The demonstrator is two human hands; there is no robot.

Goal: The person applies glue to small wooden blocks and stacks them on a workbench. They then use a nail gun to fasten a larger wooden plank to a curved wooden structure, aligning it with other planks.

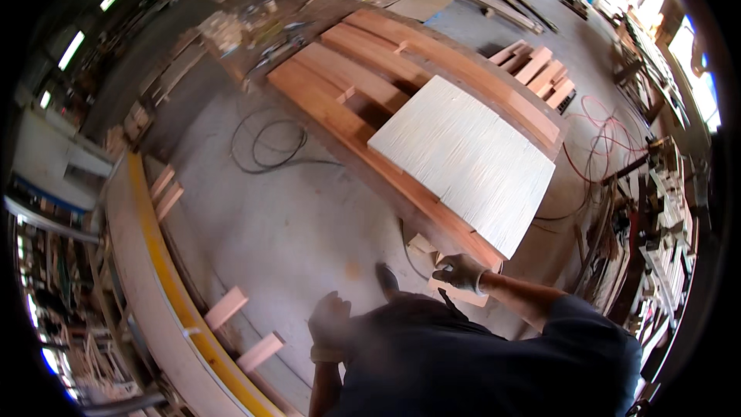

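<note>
One white sheet over one wooden frame, near end of desk. Two gloved hands: right hand beside near corner, fingers curled, grip unclear; left hand blurred, well apart from desk, can't tell spread or closed.

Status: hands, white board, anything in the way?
Both grips unclear: left hand blurred, right hand by near end of wooden frame. White board lies on frame. Black cable looped on floor, left of frame.
</note>
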